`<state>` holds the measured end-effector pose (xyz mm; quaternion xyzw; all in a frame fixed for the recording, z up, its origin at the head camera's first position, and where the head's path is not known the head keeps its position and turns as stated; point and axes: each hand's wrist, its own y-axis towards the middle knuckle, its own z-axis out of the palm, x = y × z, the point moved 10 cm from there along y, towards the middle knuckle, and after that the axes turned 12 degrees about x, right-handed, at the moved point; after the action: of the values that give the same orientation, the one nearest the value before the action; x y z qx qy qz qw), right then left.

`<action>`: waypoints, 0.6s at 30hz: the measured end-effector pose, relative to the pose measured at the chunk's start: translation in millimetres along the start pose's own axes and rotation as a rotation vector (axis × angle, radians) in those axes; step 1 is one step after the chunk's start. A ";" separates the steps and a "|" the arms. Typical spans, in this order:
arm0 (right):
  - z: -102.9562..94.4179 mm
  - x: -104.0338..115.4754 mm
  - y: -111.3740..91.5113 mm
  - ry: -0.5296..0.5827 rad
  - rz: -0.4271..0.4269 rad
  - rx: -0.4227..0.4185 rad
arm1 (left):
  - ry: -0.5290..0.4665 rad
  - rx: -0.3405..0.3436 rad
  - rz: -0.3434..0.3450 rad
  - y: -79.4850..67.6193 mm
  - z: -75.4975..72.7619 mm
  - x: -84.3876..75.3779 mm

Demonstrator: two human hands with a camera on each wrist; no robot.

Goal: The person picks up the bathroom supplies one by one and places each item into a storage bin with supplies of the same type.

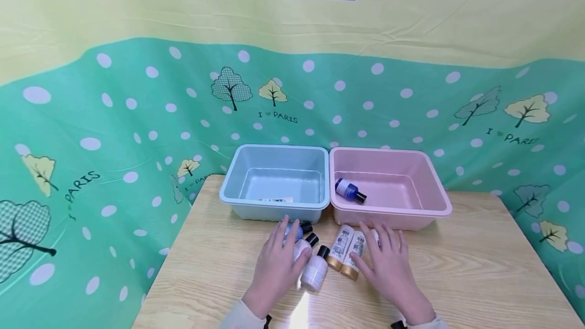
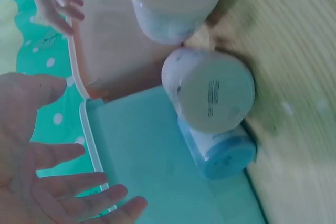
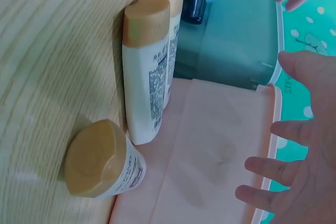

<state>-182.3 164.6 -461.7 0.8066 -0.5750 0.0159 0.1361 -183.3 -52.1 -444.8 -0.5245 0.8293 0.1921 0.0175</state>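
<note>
My left hand [image 1: 280,258] lies flat with straight fingers over three small bottles: two white ones with black caps [image 1: 315,269] and a blue one [image 1: 298,230]. In the left wrist view its fingers [image 2: 58,187] are spread, apart from the bottle bottoms [image 2: 212,98]. My right hand [image 1: 388,263] is open too, beside two cream tubes with gold caps [image 1: 342,247], with a third tube partly under it. The right wrist view shows those tubes [image 3: 147,77] and spread fingers [image 3: 294,161]. A dark blue bottle [image 1: 349,190] lies in the pink bin [image 1: 393,212].
A blue bin [image 1: 274,206] stands left of the pink one at the back of the wooden table [image 1: 480,273]; a white tube [image 1: 276,199] lies in it. A green and yellow curtain [image 1: 114,116] hangs behind and to both sides.
</note>
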 end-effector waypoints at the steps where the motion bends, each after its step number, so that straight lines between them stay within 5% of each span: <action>1: -1.1 -1.0 -0.1 0.013 -0.002 -0.008 | -0.004 -0.036 0.008 -0.1 -4.8 1.6; 8: -10.6 -10.7 -2.3 0.124 -0.010 -0.089 | -0.028 -0.206 0.028 0.4 -36.8 19.7; 18: -14.6 -31.8 -5.1 0.237 0.019 -0.181 | -0.010 -0.260 -0.077 6.3 -65.8 68.0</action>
<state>-186.4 198.9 -454.5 0.7780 -0.5616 0.0605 0.2750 -207.9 -130.7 -397.7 -0.5527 0.7767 0.2997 -0.0392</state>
